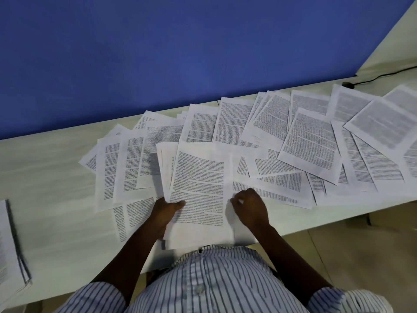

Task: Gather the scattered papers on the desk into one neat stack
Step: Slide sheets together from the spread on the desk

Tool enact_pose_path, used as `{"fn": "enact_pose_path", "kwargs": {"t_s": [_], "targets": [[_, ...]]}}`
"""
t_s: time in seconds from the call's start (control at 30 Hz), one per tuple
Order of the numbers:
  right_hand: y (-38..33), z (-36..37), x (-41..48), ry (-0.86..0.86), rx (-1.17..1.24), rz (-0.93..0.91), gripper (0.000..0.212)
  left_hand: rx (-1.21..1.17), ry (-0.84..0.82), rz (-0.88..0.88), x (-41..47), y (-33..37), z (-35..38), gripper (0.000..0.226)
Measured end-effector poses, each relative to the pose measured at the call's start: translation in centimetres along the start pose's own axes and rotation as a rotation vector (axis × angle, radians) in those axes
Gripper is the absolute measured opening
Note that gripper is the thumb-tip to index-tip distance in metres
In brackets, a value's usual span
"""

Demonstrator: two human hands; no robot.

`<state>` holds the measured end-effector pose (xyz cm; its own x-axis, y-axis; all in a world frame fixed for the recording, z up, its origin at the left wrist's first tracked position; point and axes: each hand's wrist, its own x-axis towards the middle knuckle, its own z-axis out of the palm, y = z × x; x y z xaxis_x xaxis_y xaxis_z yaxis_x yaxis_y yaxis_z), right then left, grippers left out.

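Several printed white sheets (309, 141) lie scattered and overlapping across the pale desk (52, 168), from the middle to the far right. In front of me a small gathered pile of sheets (200, 184) is held at its near-left edge by my left hand (165, 211), thumb on top. My right hand (250, 206) rests at the pile's right edge, fingers curled and pinching the edge of a sheet there.
A separate stack of paper (11, 247) sits at the desk's left front edge. A blue partition (180, 53) runs along the back. A black cable with a round end (348, 84) lies at the far right. The desk's front edge is by my body.
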<state>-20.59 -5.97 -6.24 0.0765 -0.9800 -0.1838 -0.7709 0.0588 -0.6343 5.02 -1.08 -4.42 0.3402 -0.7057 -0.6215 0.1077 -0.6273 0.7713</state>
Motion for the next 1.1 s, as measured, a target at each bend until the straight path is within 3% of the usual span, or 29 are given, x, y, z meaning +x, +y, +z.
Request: {"fn": "enact_pose_path", "kwargs": {"t_s": [0.1, 0.17, 0.3, 0.37, 0.47, 0.7, 0.93, 1.1], "targets": [[1.1, -1.4, 0.8, 0.122, 0.01, 0.046, 0.019, -0.03, 0.028, 0.006, 0.6, 0.1, -1.7, 0.04], [1.7, -2.2, 1.8, 0.155, -0.115, 0.044, 0.03, -0.045, 0.041, 0.008, 0.8, 0.3, -2.8, 0.04], [2.4, -3.7, 4.8, 0.1, -0.39, -0.019, 0.064, -0.064, 0.089, -0.003, 1.5, 0.0, -4.0, 0.042], [2.3, -4.3, 6.1, 0.038, -0.465, -0.081, 0.069, -0.075, 0.091, -0.013, 1.6, -0.2, -4.1, 0.043], [1.9, -4.6, 7.1, -0.039, -0.485, -0.159, 0.067, -0.073, 0.092, -0.039, 1.7, -0.6, -3.7, 0.041], [1.3, -2.3, 6.7, -0.031, -0.465, -0.327, 0.075, -0.046, 0.138, -0.084, 2.2, -1.6, -3.4, 0.045], [-0.1, -2.1, 8.6, -0.023, -0.532, -0.329, 0.061, -0.148, 0.181, -0.122, 2.8, -0.7, -2.8, 0.039], [-1.1, -2.8, 10.6, -0.129, -0.614, -0.343, 0.055, -0.183, 0.194, -0.108, 3.4, -0.1, -2.5, 0.031]]}}
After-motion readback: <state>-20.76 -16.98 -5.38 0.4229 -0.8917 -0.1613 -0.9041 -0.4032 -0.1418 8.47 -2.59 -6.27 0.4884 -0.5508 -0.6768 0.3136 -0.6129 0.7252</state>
